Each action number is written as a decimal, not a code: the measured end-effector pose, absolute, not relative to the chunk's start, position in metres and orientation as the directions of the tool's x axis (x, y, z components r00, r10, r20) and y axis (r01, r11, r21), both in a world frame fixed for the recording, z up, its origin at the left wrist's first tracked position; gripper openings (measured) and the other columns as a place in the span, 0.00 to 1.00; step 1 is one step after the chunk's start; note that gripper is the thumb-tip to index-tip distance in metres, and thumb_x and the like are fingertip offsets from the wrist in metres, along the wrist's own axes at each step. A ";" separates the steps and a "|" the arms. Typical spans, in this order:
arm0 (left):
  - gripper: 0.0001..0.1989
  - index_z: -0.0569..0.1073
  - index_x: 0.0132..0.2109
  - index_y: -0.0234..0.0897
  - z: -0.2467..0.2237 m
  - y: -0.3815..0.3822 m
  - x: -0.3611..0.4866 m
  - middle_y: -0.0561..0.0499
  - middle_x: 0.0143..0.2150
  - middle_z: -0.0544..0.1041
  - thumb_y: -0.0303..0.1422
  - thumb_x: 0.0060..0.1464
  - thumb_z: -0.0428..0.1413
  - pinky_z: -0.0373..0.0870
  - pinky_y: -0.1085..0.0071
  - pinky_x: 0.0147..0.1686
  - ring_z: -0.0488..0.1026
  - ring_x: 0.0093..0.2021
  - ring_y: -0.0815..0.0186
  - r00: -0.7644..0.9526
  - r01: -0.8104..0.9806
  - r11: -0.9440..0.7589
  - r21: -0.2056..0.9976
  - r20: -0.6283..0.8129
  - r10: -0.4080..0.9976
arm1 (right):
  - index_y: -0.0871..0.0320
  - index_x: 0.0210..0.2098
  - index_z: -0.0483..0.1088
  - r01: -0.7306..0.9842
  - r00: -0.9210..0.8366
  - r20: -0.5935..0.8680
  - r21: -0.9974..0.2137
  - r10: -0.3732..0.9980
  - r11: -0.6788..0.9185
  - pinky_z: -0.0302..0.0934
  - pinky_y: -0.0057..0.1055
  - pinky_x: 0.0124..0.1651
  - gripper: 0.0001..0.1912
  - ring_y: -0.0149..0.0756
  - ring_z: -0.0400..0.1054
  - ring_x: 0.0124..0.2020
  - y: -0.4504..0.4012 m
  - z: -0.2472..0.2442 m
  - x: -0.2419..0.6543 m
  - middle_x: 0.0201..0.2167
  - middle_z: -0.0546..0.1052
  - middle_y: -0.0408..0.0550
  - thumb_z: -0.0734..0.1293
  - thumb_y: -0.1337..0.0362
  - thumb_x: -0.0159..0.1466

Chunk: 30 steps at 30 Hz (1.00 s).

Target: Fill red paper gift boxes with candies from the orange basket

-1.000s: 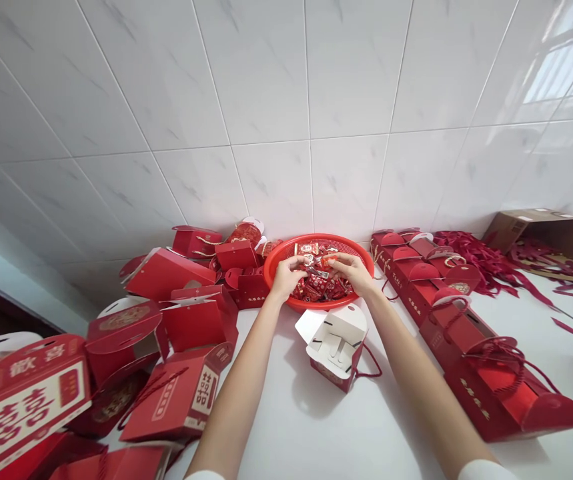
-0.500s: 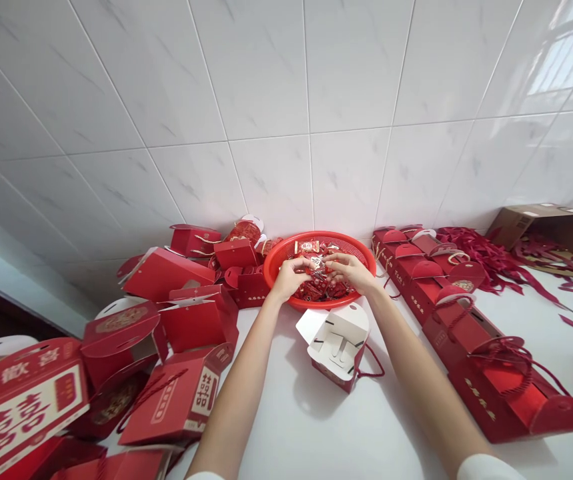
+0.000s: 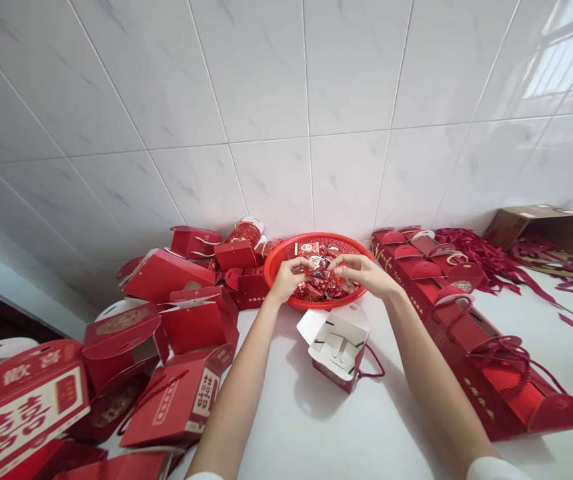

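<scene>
A red plastic basket (image 3: 275, 267) against the wall holds many small red wrapped candies (image 3: 319, 287). Both my hands are inside its rim. My left hand (image 3: 290, 279) is closed in a pinch, with a candy in a white-printed wrapper (image 3: 315, 262) at its fingertips. To the right, my right hand (image 3: 363, 273) has its thumb and fingers curled together over the candies; what lies between them is too small to make out. Just in front of the basket stands an open gift box (image 3: 339, 353), white inside, red outside, with a red cord handle. No contents show in it.
Red gift boxes (image 3: 189, 393) lie heaped at the left, some with flaps raised. A row of closed red boxes (image 3: 446, 327) runs along the right. Dark red ribbons (image 3: 481, 263) and a cardboard carton (image 3: 541, 223) lie beyond. A white tiled wall (image 3: 276, 173) rises behind.
My right hand has shifted a little to the right, away from my left hand. My left hand and the open box stay nearly where they were.
</scene>
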State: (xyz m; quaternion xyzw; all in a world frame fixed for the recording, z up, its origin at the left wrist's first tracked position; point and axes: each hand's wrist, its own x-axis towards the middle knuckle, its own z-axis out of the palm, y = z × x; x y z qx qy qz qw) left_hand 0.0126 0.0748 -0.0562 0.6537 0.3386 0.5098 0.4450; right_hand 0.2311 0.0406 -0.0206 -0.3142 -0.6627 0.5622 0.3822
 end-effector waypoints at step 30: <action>0.39 0.66 0.66 0.41 -0.033 0.086 0.049 0.45 0.69 0.65 0.28 0.44 0.63 0.61 0.63 0.64 0.63 0.67 0.53 0.639 0.709 -0.516 0.480 -0.130 0.758 | 0.56 0.45 0.75 0.742 -0.344 0.159 -0.557 0.925 0.372 0.65 0.34 0.38 0.14 0.40 0.74 0.35 -0.013 0.020 0.263 0.39 0.81 0.49 0.64 0.56 0.65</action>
